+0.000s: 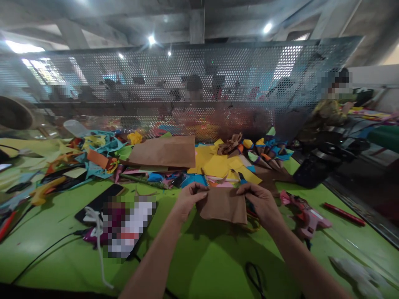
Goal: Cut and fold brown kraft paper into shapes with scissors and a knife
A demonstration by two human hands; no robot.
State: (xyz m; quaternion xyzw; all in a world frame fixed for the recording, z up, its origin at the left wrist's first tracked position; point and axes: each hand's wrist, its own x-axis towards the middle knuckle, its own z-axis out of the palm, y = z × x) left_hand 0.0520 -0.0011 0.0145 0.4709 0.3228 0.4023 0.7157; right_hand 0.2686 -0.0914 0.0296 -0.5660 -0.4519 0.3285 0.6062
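Both hands hold up a small piece of brown paper (222, 207) above the green table. My left hand (191, 199) pinches its upper left corner between thumb and fingers. The upper right corner is gripped by my right hand (257, 201). The sheet hangs between them with a slightly uneven lower edge. Partly hidden behind it and the right hand is something with a thin yellowish loop. A pink glue gun (310, 218) lies to the right of my right hand. Beyond the hands are yellow paper pieces (215, 162) and a larger brown paper sheet (165, 151).
Colourful paper scraps (99, 145) heap along the back left. A black phone (99, 201) and a white cable (99, 245) lie left. A dark tumbler (314, 166) and a red pen (344, 214) are at right. Behind stands a perforated metal screen (199, 83); a person (332, 108) is at far right.
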